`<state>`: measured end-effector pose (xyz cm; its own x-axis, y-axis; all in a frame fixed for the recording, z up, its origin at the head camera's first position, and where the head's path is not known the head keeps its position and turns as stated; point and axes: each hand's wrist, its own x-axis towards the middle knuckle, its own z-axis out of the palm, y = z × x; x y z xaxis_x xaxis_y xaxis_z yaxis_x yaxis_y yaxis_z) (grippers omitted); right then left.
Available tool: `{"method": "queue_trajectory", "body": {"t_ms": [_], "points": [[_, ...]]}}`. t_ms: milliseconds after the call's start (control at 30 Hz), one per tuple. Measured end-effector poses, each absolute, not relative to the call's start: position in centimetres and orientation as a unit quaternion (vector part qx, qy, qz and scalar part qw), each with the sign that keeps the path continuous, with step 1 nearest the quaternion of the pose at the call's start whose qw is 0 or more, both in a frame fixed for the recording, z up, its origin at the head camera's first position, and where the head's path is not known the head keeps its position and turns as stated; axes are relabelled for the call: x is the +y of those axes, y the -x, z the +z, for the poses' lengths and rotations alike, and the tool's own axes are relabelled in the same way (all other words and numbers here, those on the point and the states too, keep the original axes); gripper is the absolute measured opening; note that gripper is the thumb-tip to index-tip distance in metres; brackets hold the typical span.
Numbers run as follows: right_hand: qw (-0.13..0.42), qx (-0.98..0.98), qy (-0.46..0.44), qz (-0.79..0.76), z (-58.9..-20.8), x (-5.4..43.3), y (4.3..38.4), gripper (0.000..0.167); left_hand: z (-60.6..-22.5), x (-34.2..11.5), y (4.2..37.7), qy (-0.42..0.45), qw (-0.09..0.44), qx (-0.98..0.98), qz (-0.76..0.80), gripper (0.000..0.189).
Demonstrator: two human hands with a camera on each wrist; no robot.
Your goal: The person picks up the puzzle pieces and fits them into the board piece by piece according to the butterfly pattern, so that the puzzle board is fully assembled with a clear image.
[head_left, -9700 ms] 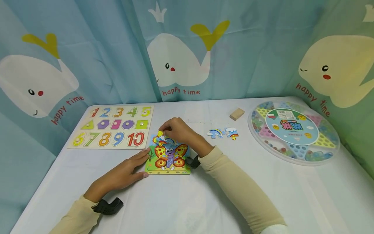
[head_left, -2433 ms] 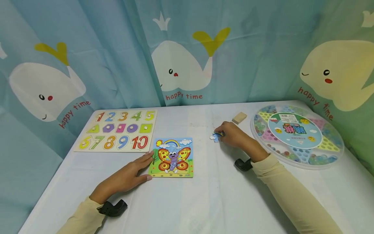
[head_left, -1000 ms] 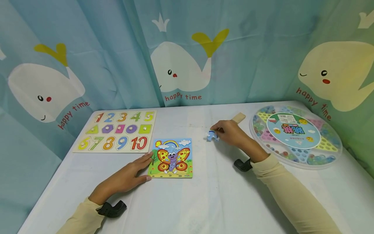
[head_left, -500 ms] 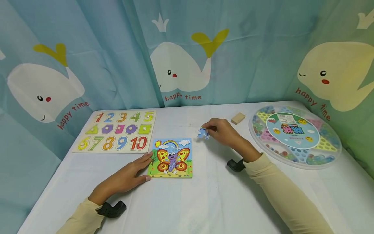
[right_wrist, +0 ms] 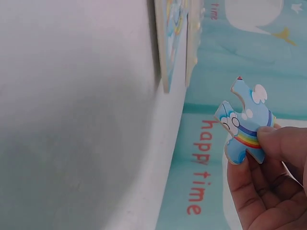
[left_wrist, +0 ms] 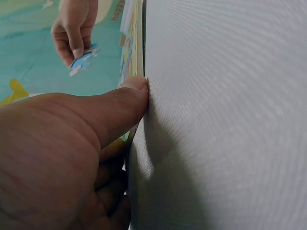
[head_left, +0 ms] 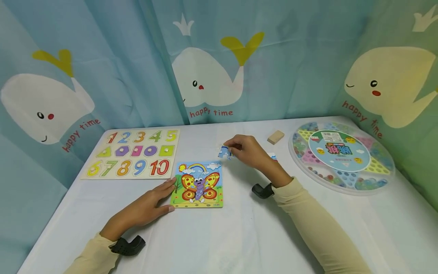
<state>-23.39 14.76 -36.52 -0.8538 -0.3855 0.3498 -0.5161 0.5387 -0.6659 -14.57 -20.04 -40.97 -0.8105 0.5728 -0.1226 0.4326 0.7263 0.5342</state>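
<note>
In the head view a square butterfly puzzle board (head_left: 196, 184) lies on the white table. My left hand (head_left: 147, 207) rests at its left edge with fingers stretched out. In the left wrist view the left thumb (left_wrist: 120, 103) touches the board's edge. Between thumb and fingers, my right hand (head_left: 249, 153) pinches a blue jigsaw piece (right_wrist: 249, 124) printed with a rainbow and clouds. It holds the piece above the table, just beyond the board's upper right corner. A second jigsaw piece (head_left: 272, 156) lies on the table, mostly hidden behind the right wrist.
A number and shape peg board (head_left: 131, 154) lies back left, near the puzzle's upper left corner. Toward the back right are a small wooden block (head_left: 275, 137) and a round clear game box (head_left: 342, 156) with marbles. A whale-print curtain (head_left: 212, 76) hangs behind the table.
Earlier the right hand was over the board while two pieces lay at right. It has since picked up the rainbow piece and carried it left toward the board. The left hand stays put.
</note>
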Motion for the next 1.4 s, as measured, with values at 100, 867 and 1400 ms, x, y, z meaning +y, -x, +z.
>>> {"method": "queue_trajectory", "body": {"t_ms": [100, 867, 1400], "points": [[0.079, -0.87, -0.264, 0.408, -36.4, 14.0, 23.5, 0.018, -40.9, -20.2, 14.5, -0.273, 0.14, 0.919, 0.248, 0.07], [0.041, -0.866, -0.287, 0.408, -36.0, 10.3, 23.7, 0.015, -40.7, -20.2, 14.5, -0.281, 0.142, 0.915, 0.252, 0.069], [-0.025, -0.882, -0.287, 0.374, -36.8, 7.7, 23.7, 0.015, -40.9, -20.3, 14.5, -0.283, 0.139, 0.914, 0.254, 0.069]]}}
